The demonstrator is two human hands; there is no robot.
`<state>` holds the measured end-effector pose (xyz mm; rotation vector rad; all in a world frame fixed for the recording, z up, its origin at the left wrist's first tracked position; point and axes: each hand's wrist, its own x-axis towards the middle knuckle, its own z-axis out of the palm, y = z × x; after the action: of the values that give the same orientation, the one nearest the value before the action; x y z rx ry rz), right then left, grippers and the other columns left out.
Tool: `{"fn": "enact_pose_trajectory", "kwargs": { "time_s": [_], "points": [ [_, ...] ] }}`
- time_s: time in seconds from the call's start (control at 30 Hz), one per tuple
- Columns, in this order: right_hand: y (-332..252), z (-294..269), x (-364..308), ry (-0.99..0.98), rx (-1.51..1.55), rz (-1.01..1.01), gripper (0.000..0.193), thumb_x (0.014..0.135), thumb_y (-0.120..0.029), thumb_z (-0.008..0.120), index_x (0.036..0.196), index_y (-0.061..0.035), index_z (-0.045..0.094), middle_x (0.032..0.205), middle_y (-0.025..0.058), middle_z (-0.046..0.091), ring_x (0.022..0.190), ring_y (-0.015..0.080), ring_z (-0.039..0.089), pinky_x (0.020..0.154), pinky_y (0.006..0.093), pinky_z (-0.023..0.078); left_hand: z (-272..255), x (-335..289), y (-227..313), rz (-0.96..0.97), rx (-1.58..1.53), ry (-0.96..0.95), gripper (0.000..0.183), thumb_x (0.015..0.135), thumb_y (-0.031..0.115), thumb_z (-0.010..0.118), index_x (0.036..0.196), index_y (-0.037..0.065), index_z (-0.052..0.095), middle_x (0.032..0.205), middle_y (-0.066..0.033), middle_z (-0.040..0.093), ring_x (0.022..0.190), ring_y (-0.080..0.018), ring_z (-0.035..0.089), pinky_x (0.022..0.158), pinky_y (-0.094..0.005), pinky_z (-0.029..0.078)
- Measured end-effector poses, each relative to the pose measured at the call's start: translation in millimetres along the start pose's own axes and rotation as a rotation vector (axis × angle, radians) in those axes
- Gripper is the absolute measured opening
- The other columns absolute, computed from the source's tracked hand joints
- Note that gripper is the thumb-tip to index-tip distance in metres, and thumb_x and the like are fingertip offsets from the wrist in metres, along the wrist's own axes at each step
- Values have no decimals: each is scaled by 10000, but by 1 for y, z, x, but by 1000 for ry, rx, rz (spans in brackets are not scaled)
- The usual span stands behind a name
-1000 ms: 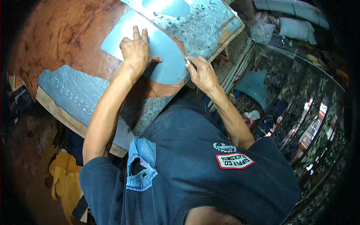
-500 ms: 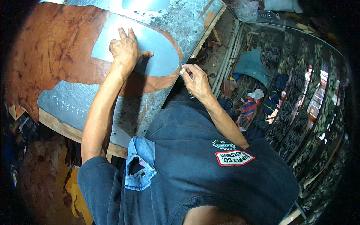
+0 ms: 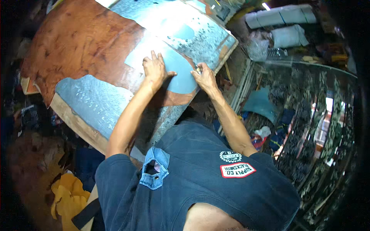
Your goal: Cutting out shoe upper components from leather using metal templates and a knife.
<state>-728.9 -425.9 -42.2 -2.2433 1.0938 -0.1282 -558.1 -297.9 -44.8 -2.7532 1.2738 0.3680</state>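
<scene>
Brown leather (image 3: 88, 46) lies spread over a scuffed metal-topped table (image 3: 219, 40). On the leather rests a smooth grey-blue template (image 3: 184, 79) with a rounded end, partly washed out by glare. My left hand (image 3: 155, 74) presses down on the template, fingers and thumb spread. At the template's rounded right edge, my right hand (image 3: 207, 79) is closed on a slim hand tool (image 3: 199, 71). Only a small pale part of that tool shows between the fingers; its tip and exact kind cannot be made out.
The table has a wooden edge (image 3: 77, 124) on the near left. Yellow material (image 3: 71, 190) lies below it. To the right are pale rails (image 3: 241, 82), a blue-grey sheet (image 3: 262, 104) and dark patterned strips (image 3: 327, 127). A white roll (image 3: 281, 16) lies at the far right.
The view has shifted, so the table appears lower and further right. My right hand has moved along the rounded edge, away from me. My left hand keeps its place on the template.
</scene>
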Motion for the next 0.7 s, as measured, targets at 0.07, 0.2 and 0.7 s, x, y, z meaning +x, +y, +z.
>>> {"fn": "enact_pose_trajectory", "kwargs": {
  "time_s": [0.07, 0.2, 0.7],
  "points": [
    [1, 1, 7, 23, -101, 16, 470, 800, -288, 743, 1131, 11, 596, 1028, 227, 678, 965, 370, 665, 807, 460, 517, 6, -6, 0, 0, -118, 71, 1097, 590, 776, 705, 1345, 7, 498, 1451, -210, 423, 1096, -417, 527, 831, -464, 499],
    [0, -7, 14, -69, -124, 46, 407, 802, -298, 733, 1036, 20, 632, 910, 223, 692, 871, 400, 672, 768, 476, 516, 15, -10, 1, -8, -207, 145, 1000, 591, 707, 758, 1236, -29, 554, 1346, -213, 462, 1121, -450, 502, 873, -473, 480],
    [69, -65, -138, 219, 1113, 555, 192, 928, -260, 653, 897, -120, 524, 655, -23, 507, 483, 90, 473, 419, 275, 431, 74, -113, 44, 130, -569, 509, 727, 815, 463, 713, 1367, 50, 482, 1468, -307, 333, 1369, -520, 263, 1089, -627, 245]
  ]
}}
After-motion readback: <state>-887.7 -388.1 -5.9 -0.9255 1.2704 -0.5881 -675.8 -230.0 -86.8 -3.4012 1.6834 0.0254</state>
